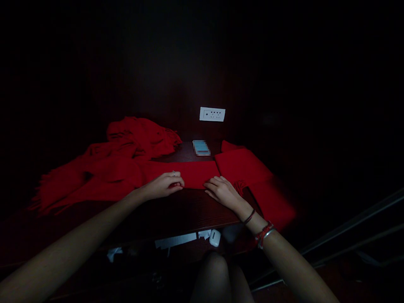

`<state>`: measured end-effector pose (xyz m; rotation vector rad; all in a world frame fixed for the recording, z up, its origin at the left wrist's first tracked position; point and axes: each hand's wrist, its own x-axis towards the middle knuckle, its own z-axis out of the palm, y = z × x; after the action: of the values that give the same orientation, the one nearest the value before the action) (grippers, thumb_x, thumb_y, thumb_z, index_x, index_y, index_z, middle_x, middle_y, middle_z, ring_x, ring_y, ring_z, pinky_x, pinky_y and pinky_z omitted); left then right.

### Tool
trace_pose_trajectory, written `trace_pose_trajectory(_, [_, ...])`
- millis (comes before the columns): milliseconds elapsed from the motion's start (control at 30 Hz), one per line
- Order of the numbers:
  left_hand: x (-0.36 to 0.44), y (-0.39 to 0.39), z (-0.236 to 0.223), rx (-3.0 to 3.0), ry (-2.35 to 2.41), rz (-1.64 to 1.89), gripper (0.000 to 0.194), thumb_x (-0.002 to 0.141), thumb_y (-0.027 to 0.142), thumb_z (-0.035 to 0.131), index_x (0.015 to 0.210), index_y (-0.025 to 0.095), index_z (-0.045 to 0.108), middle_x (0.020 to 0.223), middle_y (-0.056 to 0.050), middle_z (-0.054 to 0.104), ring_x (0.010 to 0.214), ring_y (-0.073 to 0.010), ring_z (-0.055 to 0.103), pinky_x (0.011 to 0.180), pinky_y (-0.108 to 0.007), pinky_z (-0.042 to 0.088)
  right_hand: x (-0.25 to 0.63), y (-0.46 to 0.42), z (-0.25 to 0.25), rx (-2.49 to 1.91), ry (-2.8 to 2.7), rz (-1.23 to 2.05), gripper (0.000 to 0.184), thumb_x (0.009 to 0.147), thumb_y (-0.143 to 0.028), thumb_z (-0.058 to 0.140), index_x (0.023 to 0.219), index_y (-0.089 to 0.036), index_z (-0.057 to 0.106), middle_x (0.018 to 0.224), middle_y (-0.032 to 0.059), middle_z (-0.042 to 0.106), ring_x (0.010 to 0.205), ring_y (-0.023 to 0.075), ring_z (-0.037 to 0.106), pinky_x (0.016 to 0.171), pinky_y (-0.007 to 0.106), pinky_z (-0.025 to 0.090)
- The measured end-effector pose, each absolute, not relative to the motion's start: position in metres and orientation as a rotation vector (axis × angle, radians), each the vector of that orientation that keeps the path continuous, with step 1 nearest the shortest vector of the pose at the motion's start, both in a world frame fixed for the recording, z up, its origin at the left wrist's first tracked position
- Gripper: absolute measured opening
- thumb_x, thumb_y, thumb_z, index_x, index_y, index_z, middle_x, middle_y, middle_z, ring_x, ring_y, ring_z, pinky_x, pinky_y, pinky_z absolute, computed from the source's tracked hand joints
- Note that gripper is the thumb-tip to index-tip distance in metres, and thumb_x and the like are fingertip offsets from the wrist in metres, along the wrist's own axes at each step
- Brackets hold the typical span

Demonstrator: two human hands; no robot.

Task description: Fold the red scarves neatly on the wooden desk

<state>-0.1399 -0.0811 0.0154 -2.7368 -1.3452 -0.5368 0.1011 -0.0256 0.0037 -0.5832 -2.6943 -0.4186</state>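
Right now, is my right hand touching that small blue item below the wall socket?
Apart. The head view shows red cloth and a strip of dark tabletop lying between your right hand and the small blue item.

Dim personal room, probably in a home or dormitory

A dark wooden bench (189, 208) runs across the middle of the frame against a dark wall (158, 80), where a white socket plate (212, 114) sits right of centre. Fringed red cloth (116, 172) on the bench and a small white case (215, 238), like one for earbuds, at lower centre suggest private quarters. Pale rails (353, 222) cross the lower right. Deep shadow hides the rest; home or dormitory, I cannot tell.
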Motion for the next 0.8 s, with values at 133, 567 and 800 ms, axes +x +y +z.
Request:
trace_pose_trajectory(133, [-0.139,-0.081,0.013,-2.765,-1.297,-0.480,0.016,0.082,0.023,0.036,0.079,0.018,0.052,0.075,0.000,0.049,0.070,-0.0100,0.045,0.067,-0.019,0.034,0.100,-0.022,0.001,-0.574,-2.729,-0.488,0.018,0.082,-0.022,0.037,0.082,-0.017,0.055,0.076,0.0034,0.054,0.073,0.0134,0.043,0.067,0.026,0.029])
trace_pose_trajectory(567, [-0.130,-0.081,0.003,-2.524,-1.200,-0.265,0.020,0.084,0.024,0.032,0.079,0.019,0.051,0.074,0.000,0.049,0.070,-0.0113,0.046,0.064,-0.020,0.034,0.096,-0.026,0.001,-0.630,-2.674,-0.447,0.019,0.083,-0.024,0.037,0.080,-0.016,0.054,0.076,0.0040,0.053,0.073,0.0136,0.042,0.068,0.027,0.028])
trace_pose_trajectory(800, [-0.129,-0.082,0.003,-2.554,-1.244,-0.360,0.018,0.084,0.024,0.032,0.082,0.019,0.050,0.078,0.000,0.049,0.071,-0.0104,0.046,0.064,-0.019,0.035,0.088,-0.030,0.005,-0.529,-2.715,-0.449,0.020,0.082,-0.026,0.037,0.089,-0.018,0.054,0.080,0.0039,0.054,0.076,0.0141,0.043,0.069,0.028,0.028])
